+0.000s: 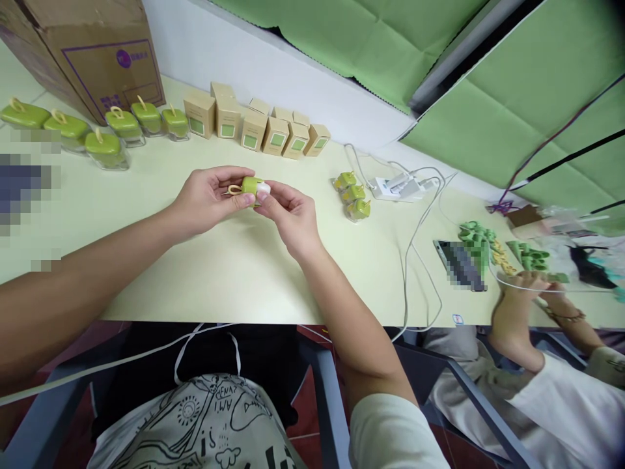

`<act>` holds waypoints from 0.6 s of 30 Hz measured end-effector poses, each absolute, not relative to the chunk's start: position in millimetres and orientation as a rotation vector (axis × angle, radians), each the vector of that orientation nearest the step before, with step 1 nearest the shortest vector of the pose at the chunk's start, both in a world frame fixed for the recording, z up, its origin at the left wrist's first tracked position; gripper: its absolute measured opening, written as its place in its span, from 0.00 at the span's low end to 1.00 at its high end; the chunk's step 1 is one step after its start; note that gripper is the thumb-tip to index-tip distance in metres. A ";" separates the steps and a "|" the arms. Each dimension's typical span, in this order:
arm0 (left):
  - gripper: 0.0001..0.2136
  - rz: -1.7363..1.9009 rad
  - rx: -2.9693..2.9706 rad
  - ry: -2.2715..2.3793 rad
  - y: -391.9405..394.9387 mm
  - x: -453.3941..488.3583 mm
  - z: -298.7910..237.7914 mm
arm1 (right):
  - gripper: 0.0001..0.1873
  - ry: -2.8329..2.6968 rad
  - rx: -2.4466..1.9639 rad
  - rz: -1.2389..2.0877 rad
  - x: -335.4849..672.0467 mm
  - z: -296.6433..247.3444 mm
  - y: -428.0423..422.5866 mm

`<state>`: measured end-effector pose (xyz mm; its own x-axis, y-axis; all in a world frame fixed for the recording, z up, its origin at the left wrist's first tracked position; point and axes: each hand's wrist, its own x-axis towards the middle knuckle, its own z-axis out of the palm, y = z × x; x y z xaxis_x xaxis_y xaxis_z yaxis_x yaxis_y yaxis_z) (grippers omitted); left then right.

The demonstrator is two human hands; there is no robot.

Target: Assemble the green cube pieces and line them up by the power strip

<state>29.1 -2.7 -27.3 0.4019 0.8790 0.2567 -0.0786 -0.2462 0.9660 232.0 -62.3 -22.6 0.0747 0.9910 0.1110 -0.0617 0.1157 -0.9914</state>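
Green plastic lid [250, 185] with tan loop [234, 189] sits pinched in closed grips of left hand [208, 200] and right hand [289, 218].

Blurred hand of a co-worker [515, 312]; cardboard carton [92, 58] cut off at top.

Two bare hands, left [208, 198] and right [290, 218], hold one green-lidded jar with a tan loop [252, 187]. Six more green-lidded glass jars [104, 151] stand together, three smaller green-lidded jars [352, 193] sit apart, and six tan cardboard cartons [276, 137] form a front row — a few more behind, too hidden to count.
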 end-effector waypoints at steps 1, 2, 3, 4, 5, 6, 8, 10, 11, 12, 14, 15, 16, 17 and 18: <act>0.33 1.079 1.537 0.739 -3.4 29.1 -26.6 | 0.37 -1.155 -1.108 1.103 231.3 -22.3 -62.6; 0.33 1.081 1.532 0.742 -4.0 29.1 -26.0 | 0.37 -1.152 -1.108 1.101 230.8 -21.8 -63.0; 0.32 1.078 1.531 0.746 -4.7 29.2 -25.3 | 0.37 -1.153 -1.110 1.100 230.5 -21.3 -63.3; 0.31 1.073 1.529 0.749 -5.3 29.3 -24.5 | 0.37 -1.157 -1.115 1.101 230.4 -20.6 -63.7; 0.31 1.069 1.525 0.751 -5.9 29.3 -23.7 | 0.37 -1.165 -1.122 1.104 230.6 -19.9 -64.1; 0.30 1.063 1.517 0.753 -6.4 29.3 -23.0 | 0.37 -1.172 -1.127 1.106 231.0 -19.2 -64.4; 0.30 1.050 1.500 0.758 -7.3 29.2 -22.0 | 0.36 -1.187 -1.134 1.108 232.0 -17.9 -65.2; 0.30 1.040 1.490 0.758 -8.0 29.1 -21.5 | 0.35 -1.196 -1.136 1.109 232.9 -16.8 -65.7; 0.30 1.032 1.488 0.757 -8.3 29.0 -21.5 | 0.35 -1.198 -1.135 1.109 233.2 -16.5 -65.8; 0.30 1.025 1.486 0.756 -8.6 28.9 -21.5 | 0.35 -1.199 -1.134 1.111 233.4 -16.3 -65.9; 0.31 1.014 1.483 0.761 -8.8 28.9 -21.8 | 0.35 -1.207 -1.130 1.116 233.3 -16.4 -65.7; 0.31 1.010 1.481 0.765 -8.6 29.0 -22.0 | 0.35 -1.212 -1.126 1.116 233.0 -16.7 -65.5; 0.31 1.010 1.480 0.770 -8.3 29.1 -22.4 | 0.35 -1.217 -1.122 1.114 232.6 -17.0 -65.3; 0.31 1.012 1.481 0.771 -7.7 29.3 -22.8 | 0.35 -1.221 -1.118 1.109 232.1 -17.4 -65.1; 0.31 1.014 1.483 0.770 -6.9 29.5 -23.4 | 0.34 -1.223 -1.114 1.100 231.6 -17.7 -65.1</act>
